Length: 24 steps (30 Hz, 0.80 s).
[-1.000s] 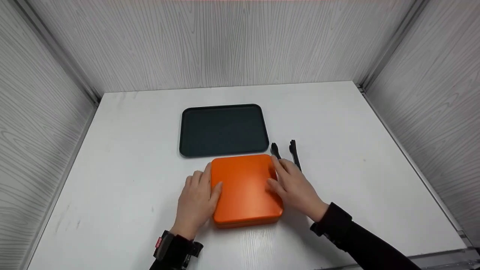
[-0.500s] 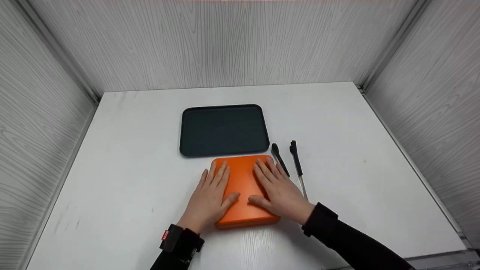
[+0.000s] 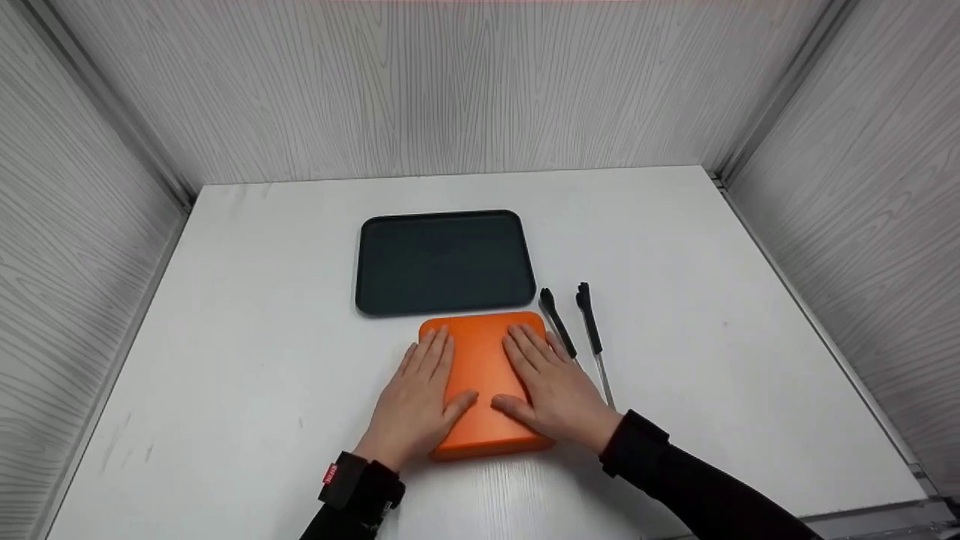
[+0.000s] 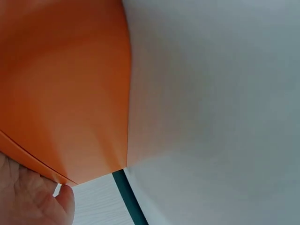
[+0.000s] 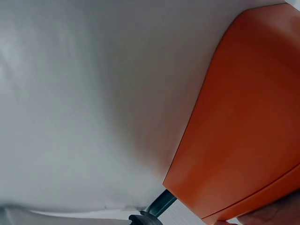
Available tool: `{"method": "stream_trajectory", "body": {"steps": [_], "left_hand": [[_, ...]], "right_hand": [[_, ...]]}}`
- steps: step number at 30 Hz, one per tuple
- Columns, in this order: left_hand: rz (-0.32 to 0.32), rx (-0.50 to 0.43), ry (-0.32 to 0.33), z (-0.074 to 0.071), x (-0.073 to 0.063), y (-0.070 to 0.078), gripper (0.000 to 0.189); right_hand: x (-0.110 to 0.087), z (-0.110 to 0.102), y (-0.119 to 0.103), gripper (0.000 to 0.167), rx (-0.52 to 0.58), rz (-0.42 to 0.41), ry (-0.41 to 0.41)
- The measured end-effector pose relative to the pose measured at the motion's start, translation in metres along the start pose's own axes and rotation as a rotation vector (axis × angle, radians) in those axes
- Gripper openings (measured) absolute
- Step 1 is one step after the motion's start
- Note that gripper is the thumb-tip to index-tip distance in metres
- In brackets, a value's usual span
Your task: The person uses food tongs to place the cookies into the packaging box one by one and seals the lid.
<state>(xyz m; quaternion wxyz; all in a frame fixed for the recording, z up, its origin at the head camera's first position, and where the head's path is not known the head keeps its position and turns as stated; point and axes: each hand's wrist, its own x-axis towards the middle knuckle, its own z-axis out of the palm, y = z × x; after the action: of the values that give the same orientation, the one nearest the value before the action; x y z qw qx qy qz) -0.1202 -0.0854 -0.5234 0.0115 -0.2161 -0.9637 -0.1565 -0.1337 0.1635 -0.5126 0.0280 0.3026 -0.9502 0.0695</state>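
A square orange box (image 3: 480, 375) with rounded corners sits on the white table. My left hand (image 3: 416, 405) lies flat along the left part of its lid, fingers straight and pointing away. On the right part rests my right hand (image 3: 559, 390), likewise flat, its thumb pointing toward the left thumb. The left wrist view shows the box's side (image 4: 70, 93) and a thin lid seam, with part of the hand (image 4: 33, 197) at the lid's edge. In the right wrist view, the opposite side (image 5: 243, 108) of the box shows the same seam, with the hand (image 5: 276, 211) low at the corner.
Just beyond the box lies a dark green rectangular tray (image 3: 446, 262). Black-tipped metal tongs (image 3: 590, 326) lie spread to the right of the box, their near end hidden by my right hand and forearm. Grey wood-grain panels (image 3: 465, 90) enclose the table at back and sides.
Both hands have moved from the box's side edges onto its lid and flattened out. More of the tongs shows beside the right hand. The box stays nearly in place.
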Motion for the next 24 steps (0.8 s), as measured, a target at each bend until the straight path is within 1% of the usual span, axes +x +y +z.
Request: {"method": "stream_trajectory", "body": {"steps": [4,7,12,15,19,24], "left_hand": [[-0.003,-0.013,0.013,0.002,0.002,0.0,0.085],[-0.014,-0.016,0.005,0.001,0.001,0.001,0.085],[-0.026,-0.047,-0.013,-0.002,0.002,0.002,0.085],[-0.039,-0.075,-0.022,-0.007,0.003,0.001,0.085],[-0.08,-0.079,-0.014,-0.017,0.006,-0.008,0.084],[-0.145,-0.06,0.008,-0.031,0.014,-0.031,0.082]], "right_hand": [[0.0,-0.001,0.001,0.088,-0.014,0.002,0.0],[0.0,-0.002,0.002,0.088,-0.01,-0.001,-0.011],[0.001,-0.006,0.003,0.088,0.002,0.0,-0.023],[0.002,-0.01,0.006,0.087,0.005,0.008,-0.02],[0.006,-0.018,0.015,0.086,0.005,0.038,0.006],[0.011,-0.029,0.038,0.084,0.033,0.124,0.022]]}}
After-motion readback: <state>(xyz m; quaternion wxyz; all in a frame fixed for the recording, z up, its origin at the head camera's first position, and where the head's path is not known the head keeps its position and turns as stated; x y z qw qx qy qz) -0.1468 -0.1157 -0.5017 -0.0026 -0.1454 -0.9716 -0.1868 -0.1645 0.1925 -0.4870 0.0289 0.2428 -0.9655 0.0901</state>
